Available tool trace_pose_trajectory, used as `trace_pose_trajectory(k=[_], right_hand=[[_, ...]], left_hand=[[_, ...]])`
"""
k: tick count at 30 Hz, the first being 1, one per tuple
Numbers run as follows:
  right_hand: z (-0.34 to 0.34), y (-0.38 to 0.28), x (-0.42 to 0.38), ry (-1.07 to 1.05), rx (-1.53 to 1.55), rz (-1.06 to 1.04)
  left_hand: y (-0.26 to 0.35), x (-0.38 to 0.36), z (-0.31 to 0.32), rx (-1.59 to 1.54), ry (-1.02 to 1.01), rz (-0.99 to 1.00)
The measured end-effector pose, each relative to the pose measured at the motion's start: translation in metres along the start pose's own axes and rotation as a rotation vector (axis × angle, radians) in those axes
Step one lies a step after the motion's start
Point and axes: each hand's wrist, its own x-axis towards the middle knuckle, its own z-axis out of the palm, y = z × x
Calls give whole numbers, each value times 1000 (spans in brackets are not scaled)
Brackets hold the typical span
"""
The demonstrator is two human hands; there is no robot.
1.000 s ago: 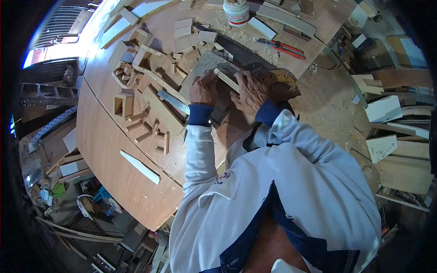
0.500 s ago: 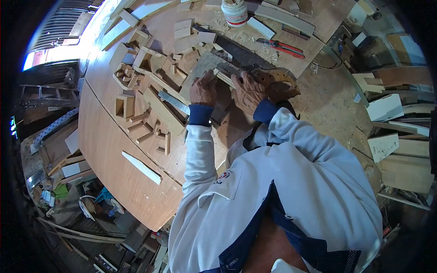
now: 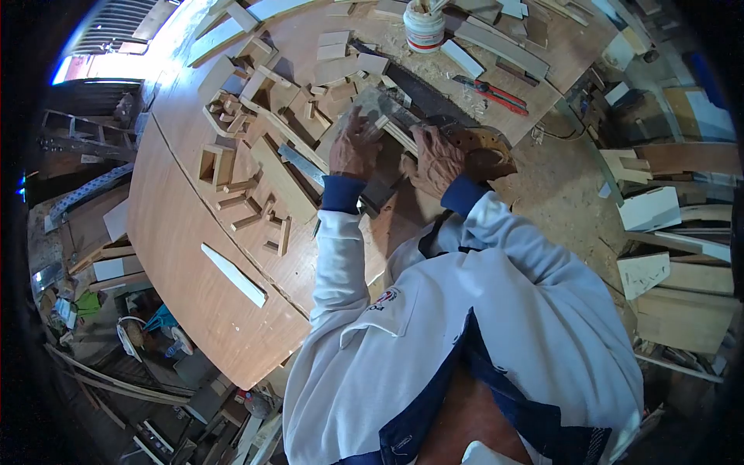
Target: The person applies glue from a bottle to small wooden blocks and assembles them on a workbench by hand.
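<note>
My right hand (image 3: 438, 161) has its fingers bent around the lower end of some short pale wooden strips (image 3: 397, 135). Just left of them is my left hand (image 3: 356, 147), its index finger stretched out over a grey board (image 3: 373, 103) and nothing visibly held. Under both hands lies this flat, dark-grey surface. A handsaw with a brown wooden handle (image 3: 490, 155) rests beyond my right hand, its dark blade running up and left. Beside my left wrist is a metal strip (image 3: 302, 164), next to a long wooden piece (image 3: 283, 178).
Small wooden blocks and open box-like pieces (image 3: 217, 164) crowd the bench left of my hands. At the back stand a white tub (image 3: 425, 27) and red-handled pliers (image 3: 496, 94). A white tapered piece (image 3: 232, 273) lies near the bench's left side. Boards (image 3: 649, 208) are stacked at right.
My left hand has come off the wooden strips, its index finger now extended. My right hand stays at their lower end. The whole view has shifted slightly.
</note>
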Motion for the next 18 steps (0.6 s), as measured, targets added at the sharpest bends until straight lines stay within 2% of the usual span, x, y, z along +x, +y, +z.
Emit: trace_pose_trajectory(k=[1,3,7,11,18], right_hand=[[-3,0,-1,-1,-2,-4],[-11,-2,-1,-113,-78,38],[0,5,-4,-42,-75,5],[0,8,-4,-76,19,17],[10,11,-6,44,-15,-14]], left_hand=[[-2,-4,-1,-98,35,-81],[-10,-13,-7,-109,24,-107],[-12,-38,-21,-227,45,-149],[-23,-55,-14,-138,104,-82],[-16,-52,3,-60,171,-165]])
